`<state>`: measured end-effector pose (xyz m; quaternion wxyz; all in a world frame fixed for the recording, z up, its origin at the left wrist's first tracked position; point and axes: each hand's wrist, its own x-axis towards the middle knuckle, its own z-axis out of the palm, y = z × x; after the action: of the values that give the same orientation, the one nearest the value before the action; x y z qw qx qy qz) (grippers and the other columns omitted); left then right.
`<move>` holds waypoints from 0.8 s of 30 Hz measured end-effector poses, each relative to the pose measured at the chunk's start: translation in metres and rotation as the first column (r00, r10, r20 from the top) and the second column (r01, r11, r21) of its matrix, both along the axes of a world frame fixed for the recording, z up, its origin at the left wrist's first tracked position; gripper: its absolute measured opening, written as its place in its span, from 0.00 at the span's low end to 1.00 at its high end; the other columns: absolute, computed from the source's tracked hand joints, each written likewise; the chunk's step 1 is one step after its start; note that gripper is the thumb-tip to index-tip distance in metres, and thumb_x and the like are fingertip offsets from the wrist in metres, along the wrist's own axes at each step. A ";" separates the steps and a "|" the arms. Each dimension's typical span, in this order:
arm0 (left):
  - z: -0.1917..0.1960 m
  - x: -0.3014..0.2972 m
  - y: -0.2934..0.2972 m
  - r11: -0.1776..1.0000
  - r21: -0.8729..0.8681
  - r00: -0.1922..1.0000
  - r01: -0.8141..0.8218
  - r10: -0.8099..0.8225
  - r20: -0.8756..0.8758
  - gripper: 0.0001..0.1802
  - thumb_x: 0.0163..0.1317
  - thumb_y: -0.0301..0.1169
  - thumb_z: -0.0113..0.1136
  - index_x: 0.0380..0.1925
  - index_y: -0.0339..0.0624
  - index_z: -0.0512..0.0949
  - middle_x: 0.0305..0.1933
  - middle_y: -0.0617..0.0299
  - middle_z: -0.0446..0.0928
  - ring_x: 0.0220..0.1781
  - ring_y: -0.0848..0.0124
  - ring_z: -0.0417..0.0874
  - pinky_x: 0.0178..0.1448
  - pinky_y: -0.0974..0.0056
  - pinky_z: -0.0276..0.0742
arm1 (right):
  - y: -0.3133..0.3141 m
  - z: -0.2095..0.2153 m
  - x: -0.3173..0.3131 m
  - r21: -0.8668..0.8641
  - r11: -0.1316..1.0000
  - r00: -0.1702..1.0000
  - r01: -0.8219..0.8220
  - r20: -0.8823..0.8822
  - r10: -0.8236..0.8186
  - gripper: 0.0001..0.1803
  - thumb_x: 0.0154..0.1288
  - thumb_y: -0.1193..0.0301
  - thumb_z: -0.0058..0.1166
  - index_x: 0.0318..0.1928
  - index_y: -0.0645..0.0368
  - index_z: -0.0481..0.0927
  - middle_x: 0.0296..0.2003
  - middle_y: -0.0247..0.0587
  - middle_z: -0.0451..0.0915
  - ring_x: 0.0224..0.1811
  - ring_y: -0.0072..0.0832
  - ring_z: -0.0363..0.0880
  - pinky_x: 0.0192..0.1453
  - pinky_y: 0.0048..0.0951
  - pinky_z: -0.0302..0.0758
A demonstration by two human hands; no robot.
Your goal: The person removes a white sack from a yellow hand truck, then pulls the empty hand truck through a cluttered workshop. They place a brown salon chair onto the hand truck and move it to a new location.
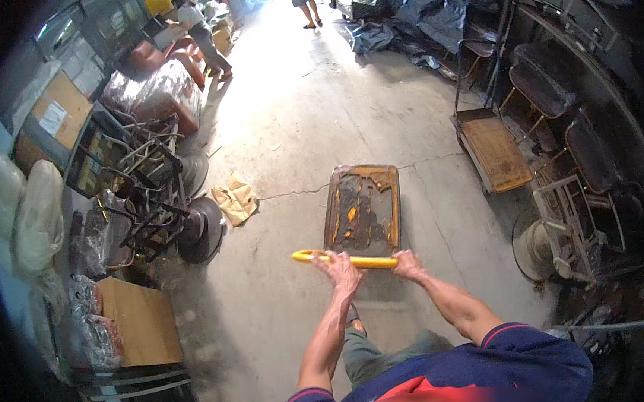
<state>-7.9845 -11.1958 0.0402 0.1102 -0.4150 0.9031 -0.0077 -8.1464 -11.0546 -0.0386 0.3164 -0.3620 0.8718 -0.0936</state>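
Note:
A flat hand cart [362, 207] with a worn dark deck and flaking orange paint stands on the concrete floor in front of me. Its yellow handle bar [363, 261] runs crosswise just below the deck. My left hand [339, 268] is closed over the bar near its middle, and my right hand [407, 263] grips the bar's right end. Nothing lies on the deck. My foot shows just behind the bar, between my forearms.
Stacked metal frames, wrapped furniture and cardboard boxes [142, 320] line the left. A crumpled sheet [235, 198] lies on the floor left of the cart. A second flat cart [495, 151], chairs and a fan stand right. Two people [202, 30] are far ahead.

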 end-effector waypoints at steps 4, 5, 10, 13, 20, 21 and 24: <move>-0.014 -0.112 -0.094 0.950 0.189 0.956 0.251 -0.212 -0.203 0.43 0.51 0.70 0.60 0.47 0.39 0.79 0.55 0.42 0.75 0.65 0.39 0.66 0.73 0.27 0.40 | -0.051 0.000 -0.117 -0.075 0.971 0.969 0.228 -0.085 -0.234 0.22 0.56 0.69 0.57 0.54 0.49 0.80 0.52 0.47 0.76 0.61 0.44 0.71 0.59 0.50 0.74; -0.024 -0.137 -0.109 0.931 0.194 0.928 0.310 -0.252 -0.274 0.42 0.52 0.71 0.59 0.44 0.40 0.80 0.50 0.45 0.77 0.60 0.44 0.70 0.72 0.29 0.45 | -0.061 -0.003 -0.142 0.006 0.958 0.947 0.286 -0.151 -0.282 0.24 0.57 0.69 0.57 0.56 0.51 0.78 0.53 0.47 0.74 0.61 0.46 0.70 0.58 0.50 0.74; -0.080 -0.287 -0.163 0.943 -0.119 0.775 0.310 -0.324 -0.543 0.32 0.49 0.66 0.66 0.28 0.46 0.79 0.31 0.56 0.78 0.40 0.53 0.77 0.52 0.43 0.63 | -0.124 -0.060 -0.295 -0.322 0.821 0.870 0.471 0.020 -0.492 0.34 0.56 0.73 0.59 0.64 0.59 0.65 0.59 0.59 0.67 0.62 0.55 0.68 0.63 0.52 0.70; -0.084 -0.378 -0.215 0.955 0.029 0.806 0.294 -0.231 -0.545 0.32 0.46 0.66 0.68 0.25 0.47 0.81 0.27 0.56 0.80 0.36 0.54 0.80 0.51 0.45 0.65 | -0.172 -0.076 -0.405 -0.576 0.802 0.973 0.157 -0.049 -0.225 0.34 0.54 0.73 0.59 0.64 0.59 0.67 0.54 0.62 0.73 0.58 0.55 0.71 0.59 0.51 0.70; -0.054 -0.565 -0.374 0.967 0.166 0.939 0.193 -0.133 -0.318 0.34 0.53 0.69 0.59 0.35 0.50 0.85 0.31 0.55 0.83 0.41 0.50 0.83 0.53 0.43 0.69 | -0.177 0.050 -0.597 -0.392 0.888 0.946 0.239 0.299 -0.123 0.34 0.54 0.79 0.44 0.66 0.62 0.66 0.53 0.60 0.79 0.57 0.51 0.77 0.59 0.44 0.73; -0.056 -0.596 -0.388 0.979 0.135 0.951 0.155 -0.111 -0.287 0.35 0.54 0.71 0.56 0.38 0.51 0.84 0.35 0.54 0.84 0.44 0.49 0.82 0.55 0.42 0.69 | -0.160 0.063 -0.614 -0.345 0.897 0.918 0.277 0.371 -0.141 0.35 0.54 0.80 0.43 0.67 0.63 0.65 0.55 0.61 0.78 0.62 0.50 0.75 0.64 0.43 0.72; -0.061 -0.660 -0.424 0.993 0.083 0.971 0.090 -0.069 -0.227 0.37 0.57 0.73 0.51 0.43 0.52 0.83 0.43 0.53 0.84 0.51 0.49 0.80 0.57 0.42 0.68 | -0.087 0.068 -0.638 -0.258 0.864 0.863 0.432 0.397 -0.313 0.34 0.54 0.77 0.43 0.66 0.63 0.67 0.52 0.64 0.79 0.57 0.52 0.78 0.60 0.44 0.74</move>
<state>-8.6445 -11.6195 -0.0212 0.0264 -0.3711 0.9251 0.0764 -8.7847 -11.1412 0.0294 0.3712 -0.2111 0.8280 -0.3635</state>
